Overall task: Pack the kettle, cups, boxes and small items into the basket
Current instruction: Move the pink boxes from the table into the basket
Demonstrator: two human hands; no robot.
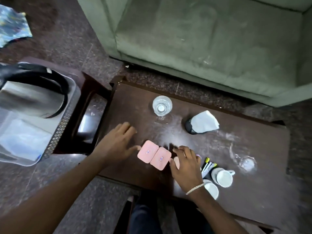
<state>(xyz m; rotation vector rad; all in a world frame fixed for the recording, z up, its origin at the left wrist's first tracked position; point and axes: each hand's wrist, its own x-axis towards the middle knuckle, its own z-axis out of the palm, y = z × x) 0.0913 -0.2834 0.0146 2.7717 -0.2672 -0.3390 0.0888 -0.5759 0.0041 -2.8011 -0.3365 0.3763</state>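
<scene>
Two pink boxes (154,155) lie side by side near the front of the dark table (236,191). My left hand (116,144) hovers open just left of them, thumb near the left box. To their right my right hand (185,163) rests with fingers spread over another pink item, which is mostly hidden. The steel kettle (32,97) with a black handle sits in the basket (62,125) at the left. Two white cups (224,178) stand on saucers at the table's front right, with sachets (207,165) beside them.
A glass of water (162,105) stands at the table's back. A black holder with a white napkin (201,123) is to its right. A green sofa (202,39) lies beyond the table. The basket rests on a dark stool (91,92).
</scene>
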